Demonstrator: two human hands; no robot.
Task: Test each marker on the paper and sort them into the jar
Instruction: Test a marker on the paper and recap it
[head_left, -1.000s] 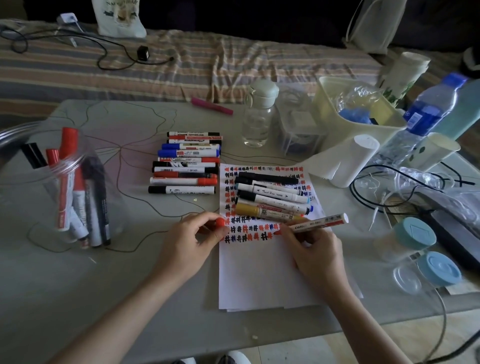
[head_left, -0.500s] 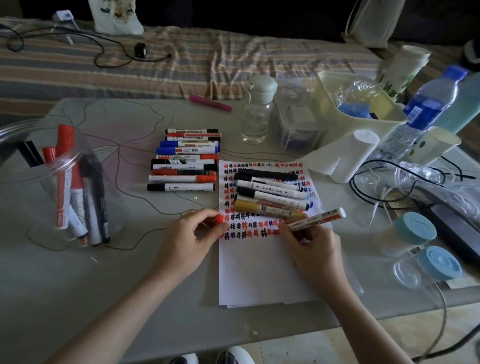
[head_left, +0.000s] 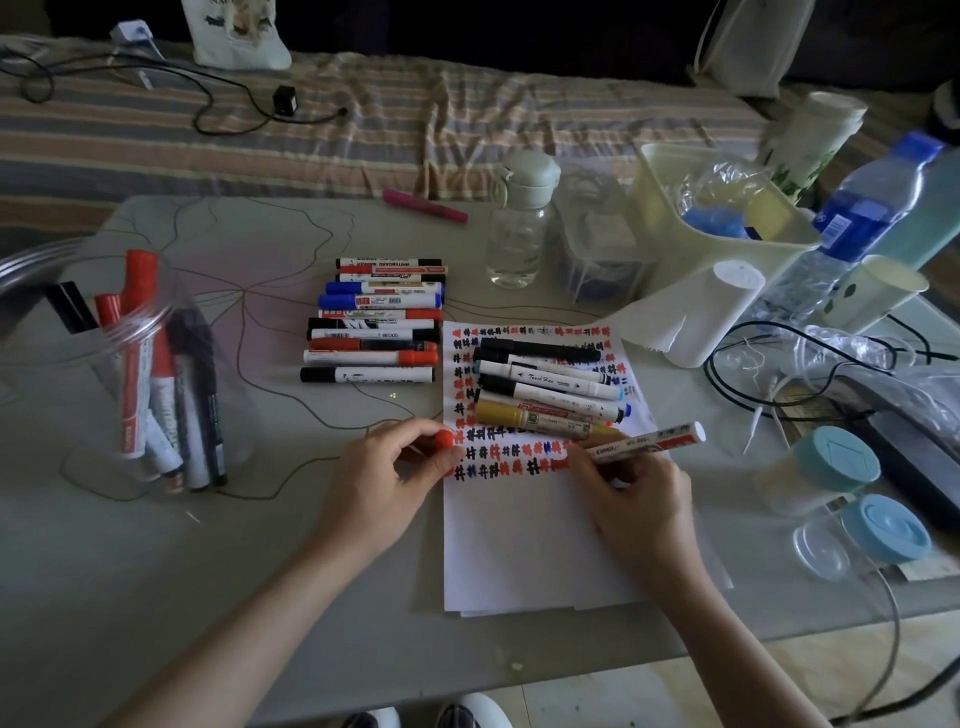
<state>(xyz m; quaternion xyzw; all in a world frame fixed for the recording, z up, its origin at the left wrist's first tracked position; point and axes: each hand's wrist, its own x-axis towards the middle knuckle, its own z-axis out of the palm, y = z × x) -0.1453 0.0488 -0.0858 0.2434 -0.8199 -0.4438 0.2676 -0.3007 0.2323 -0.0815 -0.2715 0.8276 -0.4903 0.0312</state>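
Note:
My right hand (head_left: 631, 493) grips a red-and-white marker (head_left: 652, 440), its tip down on the white paper (head_left: 524, 551) at the end of the lowest row of marks. At the paper's left edge my left hand (head_left: 384, 478) pinches the marker's red cap (head_left: 443, 439). Several markers (head_left: 548, 387) lie on the paper's upper half. A row of several whiteboard markers (head_left: 376, 322) lies left of the paper. At the far left stands a clear jar (head_left: 119, 364) holding several red and black markers upright.
A small clear bottle (head_left: 519, 223), a cream basket (head_left: 711, 228), a tissue roll (head_left: 701, 317), a blue-labelled water bottle (head_left: 852, 223), cables (head_left: 779, 364) and two blue-lidded containers (head_left: 841, 478) crowd the back and right. A pink marker (head_left: 423, 206) lies near the striped cloth.
My right hand has slid the marker tip slightly along the bottom row of marks. My left hand holds the cap in the same spot.

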